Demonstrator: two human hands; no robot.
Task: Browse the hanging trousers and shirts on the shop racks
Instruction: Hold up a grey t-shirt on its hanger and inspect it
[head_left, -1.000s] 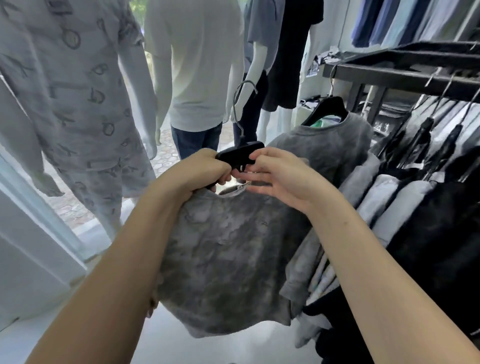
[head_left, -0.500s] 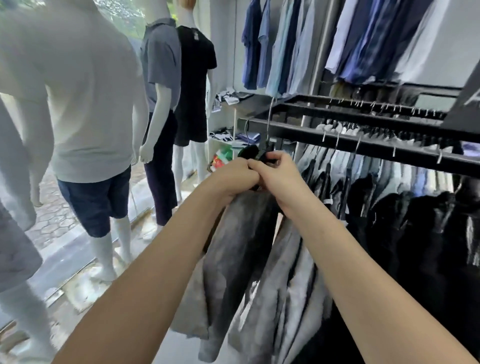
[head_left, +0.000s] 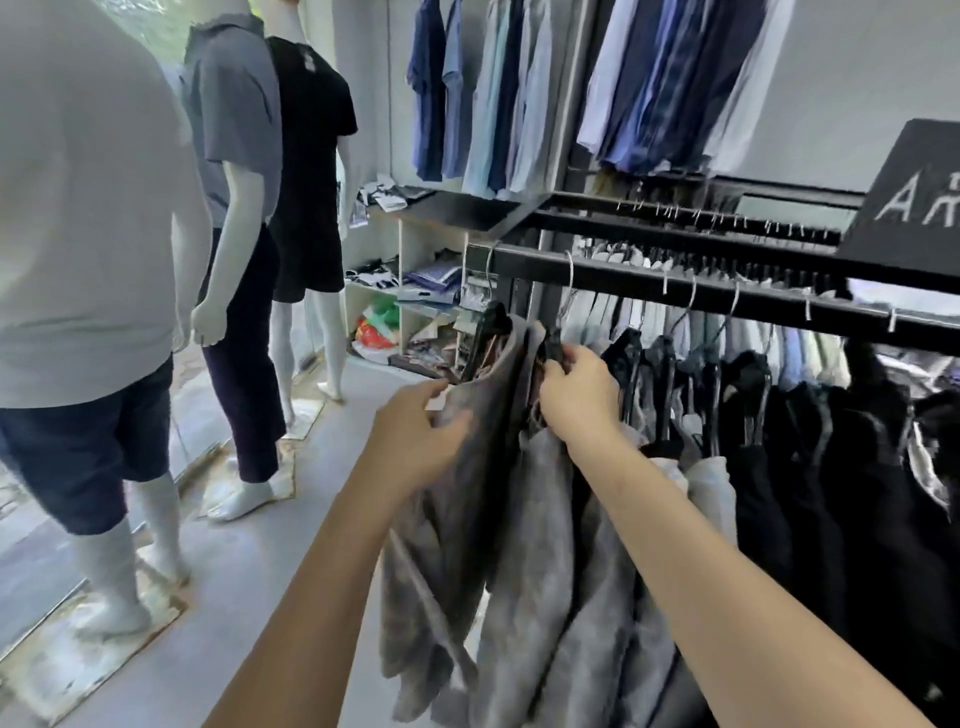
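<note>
The black rail (head_left: 675, 288) runs above and beyond both hands, stretching off to the right, so every garment hangs down from it with its long axis vertical and its flat face turned toward its neighbours. To the right of the hands the row of dark tops (head_left: 831, 467) is packed tight on black hangers. Directly between and below the hands hangs the mottled grey shirt (head_left: 467, 519), at the left end of the rail, its body dropping past both wrists. Just right of it hangs a paler grey shirt (head_left: 545, 545).

The left hand (head_left: 410, 441) pinches the grey shirt's fabric near the collar, thumb on the front, with a small white tag (head_left: 438, 402) at its fingertips. The right hand (head_left: 576, 395) is curled around the black hanger neck (head_left: 553, 345) of the next garment, closer to the rail than the left. To my eye, the next piece lies to the right, so the right hand is better placed to slide it along.
</note>
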